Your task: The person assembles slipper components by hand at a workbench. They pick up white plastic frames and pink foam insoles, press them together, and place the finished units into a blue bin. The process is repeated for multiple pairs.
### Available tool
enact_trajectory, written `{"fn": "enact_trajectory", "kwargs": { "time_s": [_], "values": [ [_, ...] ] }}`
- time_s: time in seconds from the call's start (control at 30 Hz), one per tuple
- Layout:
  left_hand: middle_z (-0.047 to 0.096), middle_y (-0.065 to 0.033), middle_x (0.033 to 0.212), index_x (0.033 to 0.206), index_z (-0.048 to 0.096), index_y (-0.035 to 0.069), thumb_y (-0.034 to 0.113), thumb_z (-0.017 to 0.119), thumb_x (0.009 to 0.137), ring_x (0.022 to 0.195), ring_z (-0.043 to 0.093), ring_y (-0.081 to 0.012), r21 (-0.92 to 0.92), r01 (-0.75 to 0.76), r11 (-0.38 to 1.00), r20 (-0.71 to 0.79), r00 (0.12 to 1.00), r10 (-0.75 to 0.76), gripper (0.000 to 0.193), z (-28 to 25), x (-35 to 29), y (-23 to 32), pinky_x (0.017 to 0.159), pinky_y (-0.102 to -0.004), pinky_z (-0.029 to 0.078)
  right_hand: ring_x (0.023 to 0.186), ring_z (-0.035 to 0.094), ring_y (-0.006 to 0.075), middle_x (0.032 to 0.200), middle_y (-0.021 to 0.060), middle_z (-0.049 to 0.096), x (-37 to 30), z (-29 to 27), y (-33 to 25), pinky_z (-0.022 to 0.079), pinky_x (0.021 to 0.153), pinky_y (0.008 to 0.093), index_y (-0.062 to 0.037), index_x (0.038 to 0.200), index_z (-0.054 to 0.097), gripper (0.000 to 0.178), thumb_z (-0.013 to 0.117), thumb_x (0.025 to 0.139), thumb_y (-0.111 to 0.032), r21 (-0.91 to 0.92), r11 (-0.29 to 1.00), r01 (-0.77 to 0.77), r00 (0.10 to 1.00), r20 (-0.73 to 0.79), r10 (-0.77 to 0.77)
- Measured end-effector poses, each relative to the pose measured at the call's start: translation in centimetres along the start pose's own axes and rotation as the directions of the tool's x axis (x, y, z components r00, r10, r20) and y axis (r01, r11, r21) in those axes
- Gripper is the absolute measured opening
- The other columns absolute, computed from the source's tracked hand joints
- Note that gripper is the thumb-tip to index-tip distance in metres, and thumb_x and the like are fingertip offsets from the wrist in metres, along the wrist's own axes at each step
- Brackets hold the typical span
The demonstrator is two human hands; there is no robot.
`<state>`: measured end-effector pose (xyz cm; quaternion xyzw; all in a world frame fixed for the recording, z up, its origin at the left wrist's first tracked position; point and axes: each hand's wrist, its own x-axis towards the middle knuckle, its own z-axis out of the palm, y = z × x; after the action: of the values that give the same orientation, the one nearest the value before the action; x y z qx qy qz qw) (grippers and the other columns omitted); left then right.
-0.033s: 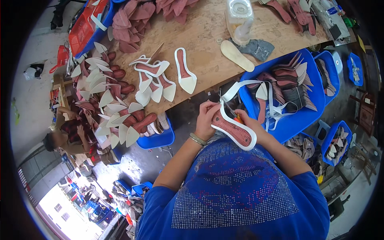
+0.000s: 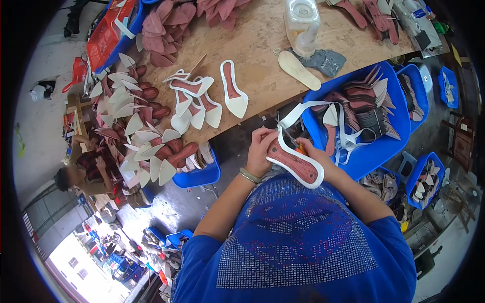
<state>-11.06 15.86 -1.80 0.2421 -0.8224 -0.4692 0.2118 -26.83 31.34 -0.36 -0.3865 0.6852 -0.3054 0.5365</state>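
We take the wooden worktable (image 2: 227, 45) as our landmark. At its left end we see a heap of insoles with pale pointed tips (image 2: 121, 103); farther right, near its front edge, lie several white-edged insoles (image 2: 213, 113) and one separate edged insole (image 2: 235, 93). The held insole (image 2: 293, 162) is in the air, just in front of the worktable, tilted, with its rounded heel toward the body. From its far end a white edging strip (image 2: 298, 115) goes rightwards, into the large blue bin (image 2: 366, 160) beside the worktable's front edge. In our judgement, the loose loops of this strip could catch on the pieces in the bin and pull the edging away from the sole. Also, if the insole turns in the grasp, the orange-handled scissors (image 2: 301, 150) could nick the edging or a left fingertip, because the blades are so near. About the pose: the left hand (image 2: 261, 154) reaches up from below, its fingers curled and pinching the insole's left side near the far end. The right hand (image 2: 322, 160) comes in from the lower right, and its fingers seem closed around the scissors; the insole partly covers them, so we cannot tell each finger's place, nor whether the blades stand apart.
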Motion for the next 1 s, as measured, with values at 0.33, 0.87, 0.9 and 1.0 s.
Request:
{"fn": "enact_trajectory", "kwargs": {
  "time_s": [0.33,0.87,0.9,1.0],
  "values": [
    [0.055,-0.0093,0.122,0.125,0.051,0.000,0.015,0.048,0.094,0.112,0.053,-0.0201,-0.517,0.494,0.699,0.115,0.849,-0.515,0.034,-1.7,0.1,-1.2,0.097,-0.0301,0.039,0.069,0.050,0.0097,0.077,0.0039,0.057,1.1,1.1,4.2,0.043,0.063,0.0252,-0.0072,0.122,0.052,0.063,0.082,0.070,-0.026,0.335,0.942,0.007,0.996,-0.085,0.023],
    [0.059,-0.0120,0.116,0.122,0.050,0.000,0.020,0.050,0.096,0.105,0.058,-0.0216,-0.927,0.298,0.228,0.059,0.717,-0.695,0.033,-4.1,-2.7,-2.1,0.091,-0.0361,0.047,0.074,0.063,0.0246,0.083,0.0131,0.067,19.0,-0.3,-4.8,0.049,0.069,0.0342,-0.0004,0.086,0.065,0.032,0.059,0.088,-0.031,-0.153,0.964,0.220,0.958,-0.155,-0.243],
    [0.059,-0.0084,0.113,0.120,0.052,0.000,0.019,0.053,0.095,0.102,0.059,-0.0177,-0.928,0.287,0.236,0.036,0.702,-0.711,0.032,-4.2,-2.8,-2.1,0.090,-0.0332,0.047,0.069,0.062,0.0178,0.079,0.0082,0.067,16.8,0.9,-5.2,0.048,0.066,0.0301,0.0002,0.081,0.065,0.034,0.058,0.089,-0.032,0.259,0.963,0.078,0.997,-0.020,-0.076],
    [0.060,-0.0077,0.112,0.121,0.052,0.000,0.020,0.053,0.095,0.101,0.058,-0.0167,-0.920,0.259,0.293,-0.009,0.734,-0.679,0.032,-4.1,-2.6,-2.0,0.089,-0.0313,0.046,0.067,0.056,0.0077,0.075,0.0002,0.065,11.9,3.8,-6.6,0.045,0.063,0.0241,-0.0005,0.088,0.067,0.036,0.053,0.094,-0.033,0.463,0.881,-0.094,0.990,0.140,0.031]
  ]
}}
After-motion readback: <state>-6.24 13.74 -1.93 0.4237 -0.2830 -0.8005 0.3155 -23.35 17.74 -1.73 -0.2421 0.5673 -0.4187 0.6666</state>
